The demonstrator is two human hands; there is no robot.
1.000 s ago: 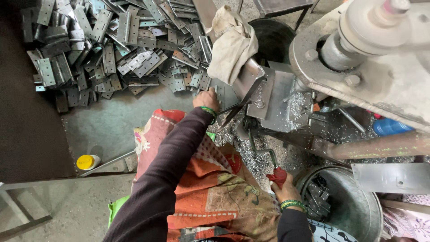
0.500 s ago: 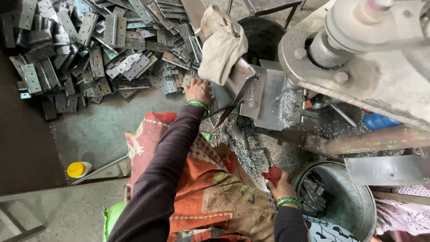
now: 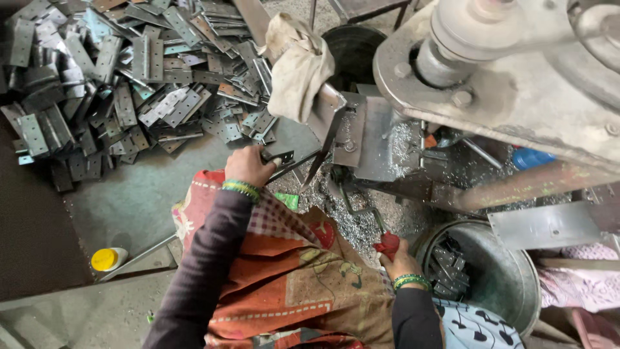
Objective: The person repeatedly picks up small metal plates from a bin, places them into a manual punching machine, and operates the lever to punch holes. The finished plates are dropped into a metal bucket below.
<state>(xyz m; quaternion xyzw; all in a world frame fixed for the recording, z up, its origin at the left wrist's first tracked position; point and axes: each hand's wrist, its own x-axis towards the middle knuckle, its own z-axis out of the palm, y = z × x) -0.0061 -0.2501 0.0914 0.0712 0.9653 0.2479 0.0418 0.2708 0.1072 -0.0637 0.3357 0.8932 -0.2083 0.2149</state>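
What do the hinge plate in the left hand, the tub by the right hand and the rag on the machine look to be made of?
Hinge plate in the left hand: bare grey metal, probably steel, dull with punched holes like the pile's. Tub beside the right hand: thin sheet metal, dull silvery, possibly galvanised. Rag: woven cloth, off-white, stained and crumpled.

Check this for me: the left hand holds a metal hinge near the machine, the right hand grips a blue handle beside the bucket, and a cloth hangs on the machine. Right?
One thing is off: the handle in the right hand is red, not blue, as the head view shows. The left hand does hold a hinge near the machine, the bucket sits beside the right hand, and the cloth hangs there.
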